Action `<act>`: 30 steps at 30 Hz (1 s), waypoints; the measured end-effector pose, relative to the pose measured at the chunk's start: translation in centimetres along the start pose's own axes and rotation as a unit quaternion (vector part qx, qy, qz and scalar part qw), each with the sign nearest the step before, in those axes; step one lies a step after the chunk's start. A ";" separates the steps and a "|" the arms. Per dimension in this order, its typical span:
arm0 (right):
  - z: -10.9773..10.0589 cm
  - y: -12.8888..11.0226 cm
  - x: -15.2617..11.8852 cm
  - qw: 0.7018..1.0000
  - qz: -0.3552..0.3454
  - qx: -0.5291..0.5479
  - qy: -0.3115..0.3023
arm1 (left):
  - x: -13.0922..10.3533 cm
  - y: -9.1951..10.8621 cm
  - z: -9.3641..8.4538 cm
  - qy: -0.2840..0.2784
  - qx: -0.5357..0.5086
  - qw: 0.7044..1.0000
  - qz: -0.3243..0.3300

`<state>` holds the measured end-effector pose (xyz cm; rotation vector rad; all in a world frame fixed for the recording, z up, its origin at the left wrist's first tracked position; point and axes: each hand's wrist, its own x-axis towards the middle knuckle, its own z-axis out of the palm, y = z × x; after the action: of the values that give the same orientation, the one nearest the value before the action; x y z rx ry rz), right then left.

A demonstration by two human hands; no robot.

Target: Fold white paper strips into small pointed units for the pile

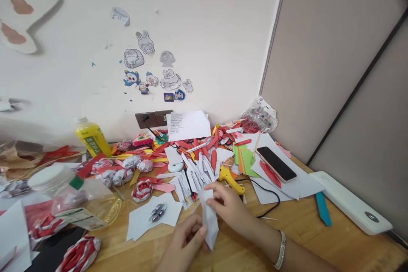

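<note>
A folded piece of white paper (209, 225) stands nearly upright between my two hands, above the front of the wooden table (242, 250). My left hand (188, 238) pinches its lower left edge between thumb and fingers. Near its top, my right hand (225, 204) grips the right side, with the thumb on the face of the paper. Just left of my hands, a fidget spinner (157, 212) with shiny grey lobes lies on white sheets (174, 212). Beyond the paper is a heap of folded white strips (199, 172).
A yellow glue gun (231, 178) with a black cable lies behind my right hand. Further right are a phone (276, 163) on paper and a long white device (350, 202). At left lie a tipped clear jar (86, 202), red-and-white paper flowers (79, 253) and a yellow bottle (92, 138).
</note>
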<state>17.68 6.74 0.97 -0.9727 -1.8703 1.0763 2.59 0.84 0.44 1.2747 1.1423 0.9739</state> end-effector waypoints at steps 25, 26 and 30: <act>0.7 -0.1 -0.9 0.961 -0.176 -0.210 -0.040 | 0.7 0.5 -0.1 0.044 -0.029 0.998 -0.032; 0.6 0.0 -0.9 0.948 -0.206 -0.238 -0.042 | 0.7 0.6 -0.1 0.046 -0.029 0.998 -0.035; 0.2 -0.1 -0.9 0.918 -0.260 -0.292 -0.067 | 0.8 0.6 -0.2 0.048 -0.046 0.997 -0.047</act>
<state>17.81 5.88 0.77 -0.6408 -2.4442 0.2665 2.60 1.70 0.95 1.1014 1.2076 1.0143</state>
